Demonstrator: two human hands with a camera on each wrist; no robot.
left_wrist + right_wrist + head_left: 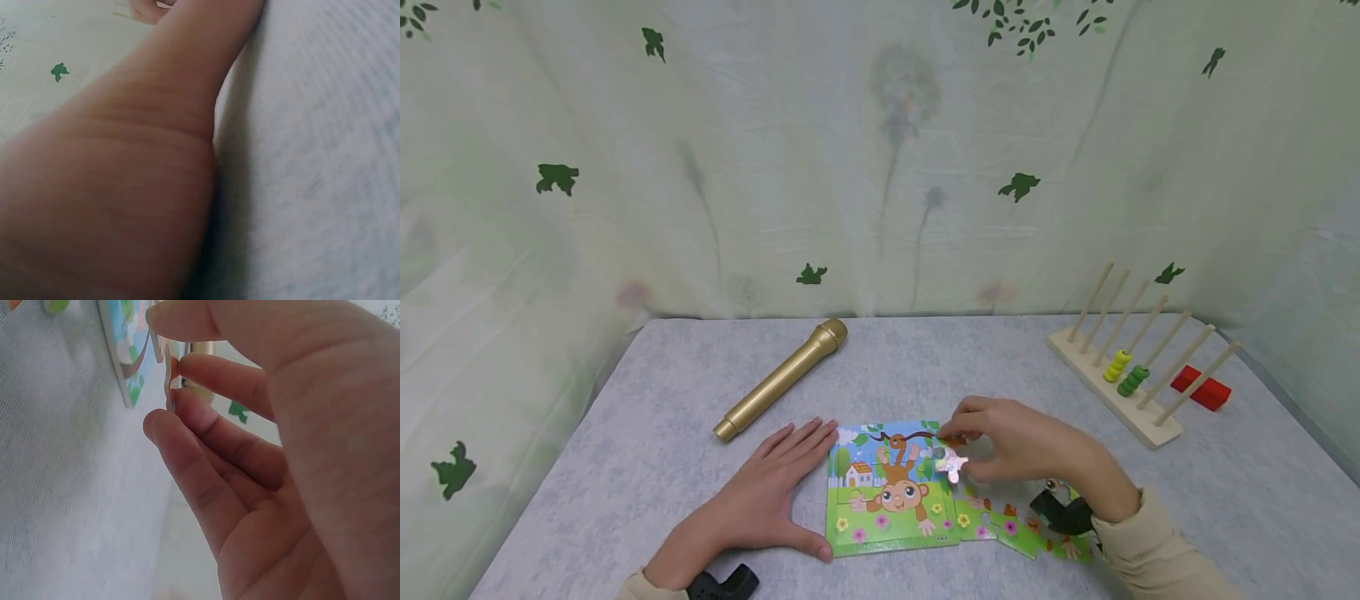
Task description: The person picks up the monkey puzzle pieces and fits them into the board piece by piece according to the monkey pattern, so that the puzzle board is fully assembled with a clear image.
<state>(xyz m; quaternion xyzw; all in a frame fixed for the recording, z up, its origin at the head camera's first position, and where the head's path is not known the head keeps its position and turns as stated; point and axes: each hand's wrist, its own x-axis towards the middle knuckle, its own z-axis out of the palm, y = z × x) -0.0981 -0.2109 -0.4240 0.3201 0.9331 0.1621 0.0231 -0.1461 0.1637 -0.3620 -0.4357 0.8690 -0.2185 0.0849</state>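
Monkey puzzle [897, 498] lies flat between the two separated hands. The left hand [771, 492] rests at its nine o'clock, straight fingers and thumb spread beside the edge. The right hand [1018, 433] is between two and three o'clock. Loose pieces [1011, 528] lie toward four o'clock. Right thumb and fingers pinch one shiny piece [951, 466] by the puzzle's edge.
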